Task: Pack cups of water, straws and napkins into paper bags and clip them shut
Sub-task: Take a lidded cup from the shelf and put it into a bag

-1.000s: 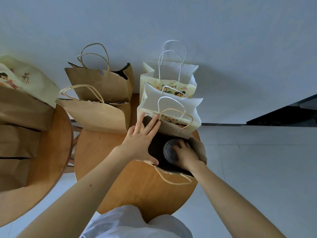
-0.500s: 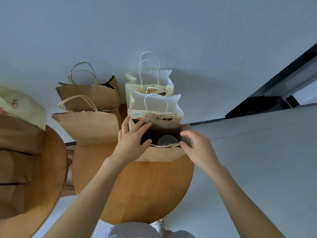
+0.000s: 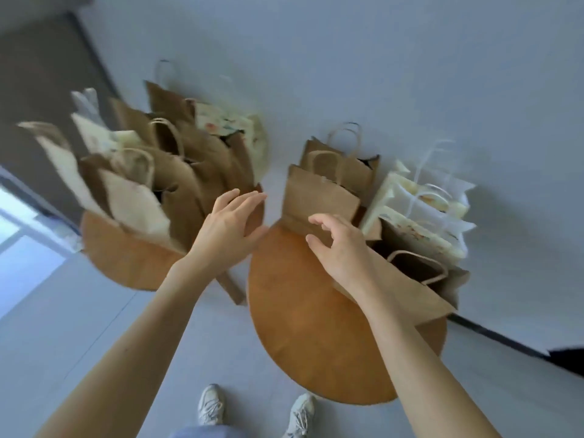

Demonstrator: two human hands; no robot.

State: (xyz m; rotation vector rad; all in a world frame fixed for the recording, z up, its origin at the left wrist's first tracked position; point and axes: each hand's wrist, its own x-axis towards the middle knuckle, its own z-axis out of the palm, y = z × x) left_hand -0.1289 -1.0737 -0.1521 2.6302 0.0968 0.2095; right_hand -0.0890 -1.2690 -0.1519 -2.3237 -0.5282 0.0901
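- Right surface (image 3: 316, 327), lower middle, carries the bags being packed. Left surface (image 3: 126, 263), centre left, is crammed with a blurry bag pile (image 3: 177, 184).
- Open bag (image 3: 410, 295), right of centre: mouth dark, can't tell what's inside. No cups, straws, napkins or clips in view.
- White bags (image 3: 436, 216) crowd it from behind, and a brown bag (image 3: 319, 200) stands beside it.
- Left hand (image 3: 227, 226): grip wide open, fingers straight, holding nothing, near the left surface's edge.
- Right hand (image 3: 341, 248): grip loosely curled over the open bag's wall, holding nothing; touching or not, can't tell.
- My guess is a reach leftward for supplies. I'd steady the open bag first, since that packed pile leaves little room.
- Shoes (image 3: 210, 406) at the bottom.
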